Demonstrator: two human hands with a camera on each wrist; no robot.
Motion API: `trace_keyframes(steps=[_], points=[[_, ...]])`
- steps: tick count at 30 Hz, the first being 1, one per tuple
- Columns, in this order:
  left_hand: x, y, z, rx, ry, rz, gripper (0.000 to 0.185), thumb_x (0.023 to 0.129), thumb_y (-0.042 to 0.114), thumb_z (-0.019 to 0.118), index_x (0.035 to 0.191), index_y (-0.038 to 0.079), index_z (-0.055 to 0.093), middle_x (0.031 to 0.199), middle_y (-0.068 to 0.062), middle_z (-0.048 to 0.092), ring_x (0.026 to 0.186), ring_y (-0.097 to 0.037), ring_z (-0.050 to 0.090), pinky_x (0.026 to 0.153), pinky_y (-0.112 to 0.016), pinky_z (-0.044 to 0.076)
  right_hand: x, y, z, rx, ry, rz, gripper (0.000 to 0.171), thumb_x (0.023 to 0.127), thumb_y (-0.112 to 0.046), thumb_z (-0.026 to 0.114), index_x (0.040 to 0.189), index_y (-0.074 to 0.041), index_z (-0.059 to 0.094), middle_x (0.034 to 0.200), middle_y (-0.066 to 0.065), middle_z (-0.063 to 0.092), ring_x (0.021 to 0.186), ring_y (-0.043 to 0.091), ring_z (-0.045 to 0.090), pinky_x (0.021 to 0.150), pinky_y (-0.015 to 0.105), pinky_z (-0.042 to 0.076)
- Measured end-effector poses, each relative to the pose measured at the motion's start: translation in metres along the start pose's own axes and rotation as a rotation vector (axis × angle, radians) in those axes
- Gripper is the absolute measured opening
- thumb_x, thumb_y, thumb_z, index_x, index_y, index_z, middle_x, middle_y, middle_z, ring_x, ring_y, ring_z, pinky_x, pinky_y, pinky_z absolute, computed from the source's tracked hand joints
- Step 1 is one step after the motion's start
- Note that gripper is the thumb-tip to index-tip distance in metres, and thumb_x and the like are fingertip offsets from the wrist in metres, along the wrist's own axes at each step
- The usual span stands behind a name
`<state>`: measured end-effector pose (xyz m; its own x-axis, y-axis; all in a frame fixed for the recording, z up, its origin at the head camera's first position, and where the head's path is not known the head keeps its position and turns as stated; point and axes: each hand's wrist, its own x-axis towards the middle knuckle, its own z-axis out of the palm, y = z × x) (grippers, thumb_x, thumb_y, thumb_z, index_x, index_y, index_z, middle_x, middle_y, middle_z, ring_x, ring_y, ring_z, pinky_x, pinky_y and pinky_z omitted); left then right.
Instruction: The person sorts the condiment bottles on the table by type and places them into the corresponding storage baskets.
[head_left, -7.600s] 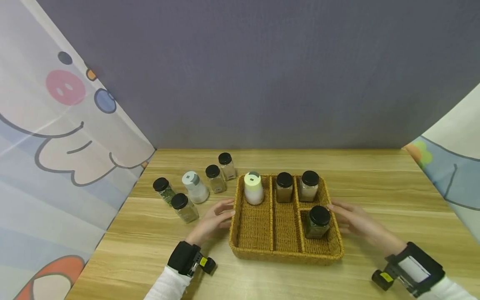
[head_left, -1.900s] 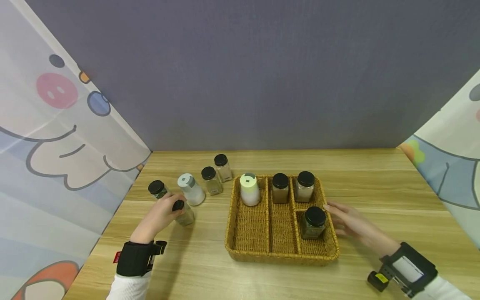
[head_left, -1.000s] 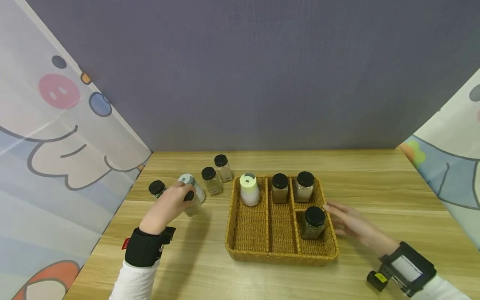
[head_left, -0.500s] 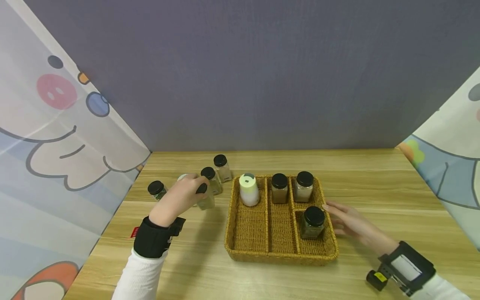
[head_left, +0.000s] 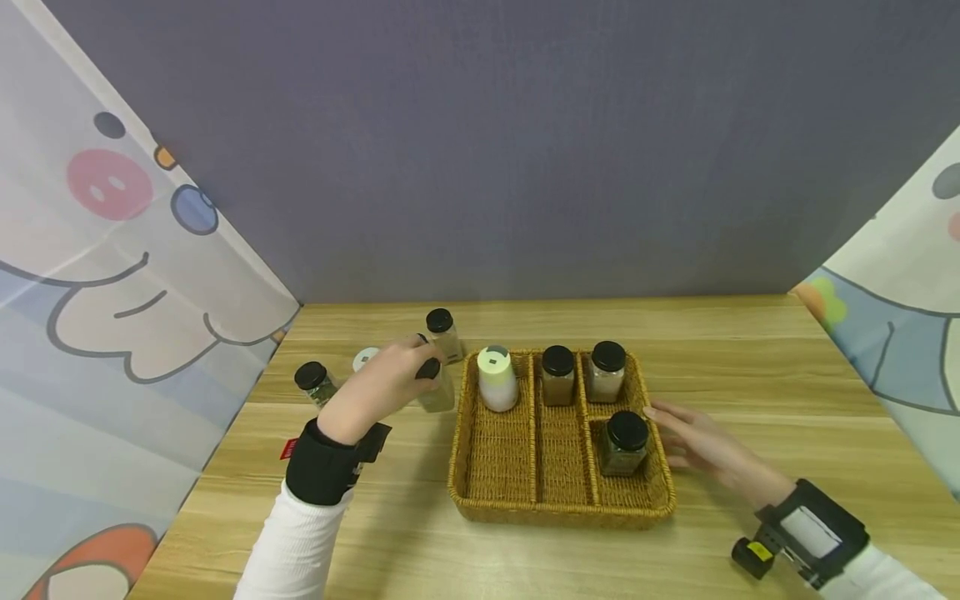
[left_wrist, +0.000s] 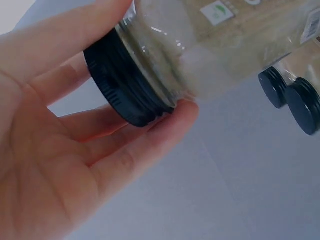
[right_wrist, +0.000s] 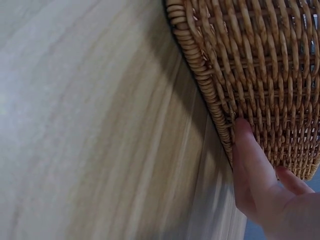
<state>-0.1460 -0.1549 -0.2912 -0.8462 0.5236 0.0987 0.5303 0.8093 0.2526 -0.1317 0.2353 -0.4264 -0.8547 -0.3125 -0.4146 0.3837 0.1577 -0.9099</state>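
My left hand grips a spice jar by its black lid, left of the woven basket. In the left wrist view, fingers and thumb surround the black lid, and the clear jar body shows pale tan contents. My right hand rests against the basket's right side, fingertips touching the wicker wall in the right wrist view. Inside the basket stand a shaker with a pale yellow cap, a brown-filled jar, a pale-filled jar and a dark green jar.
On the wooden table, a green herb jar stands at the far left. A white shaker lid and another black lid show partly behind my left hand. A black-lidded jar stands behind, near the grey wall.
My left hand took hold of the tan jar at the left, lifted it and carried it right towards the basket. The right hand has stayed at the basket's side.
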Motion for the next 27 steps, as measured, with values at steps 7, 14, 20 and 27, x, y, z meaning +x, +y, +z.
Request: trace_keyframes(steps=[7,14,20,27], points=[[0.007,0.010,-0.001,0.034,-0.001,0.021,0.028,0.075,0.008,0.069,0.101,0.007,0.060,0.094,-0.008,0.056,0.075,-0.019,0.056,0.061,-0.025,0.047,0.000,0.000,-0.001,-0.005,0.002,0.004,0.075,0.092,-0.037,0.042,0.138,0.007,0.003,0.136,0.035,0.013,0.122,0.045,0.027,0.088,0.042,0.045],[0.011,0.015,-0.003,0.029,0.014,0.058,0.028,0.075,0.007,0.069,0.101,0.008,0.059,0.098,-0.008,0.056,0.076,-0.018,0.057,0.061,-0.024,0.047,0.000,0.001,0.000,-0.006,0.008,0.012,0.075,0.092,-0.037,0.043,0.138,0.007,0.003,0.137,0.035,0.012,0.123,0.046,0.025,0.089,0.042,0.045],[0.016,0.023,-0.006,0.064,-0.033,0.063,0.029,0.077,0.013,0.068,0.105,0.007,0.060,0.095,-0.008,0.054,0.070,-0.016,0.052,0.058,-0.024,0.044,0.001,0.001,0.000,-0.006,0.012,0.018,0.075,0.092,-0.037,0.043,0.138,0.006,0.003,0.137,0.035,0.010,0.123,0.046,0.024,0.089,0.042,0.045],[0.024,0.036,-0.005,0.063,-0.068,0.093,0.028,0.079,0.012,0.067,0.105,0.004,0.060,0.093,-0.008,0.055,0.073,-0.016,0.051,0.060,-0.023,0.044,0.000,0.001,0.001,-0.010,0.017,0.015,0.075,0.092,-0.037,0.043,0.138,0.007,0.004,0.137,0.035,0.012,0.122,0.046,0.026,0.088,0.042,0.045]])
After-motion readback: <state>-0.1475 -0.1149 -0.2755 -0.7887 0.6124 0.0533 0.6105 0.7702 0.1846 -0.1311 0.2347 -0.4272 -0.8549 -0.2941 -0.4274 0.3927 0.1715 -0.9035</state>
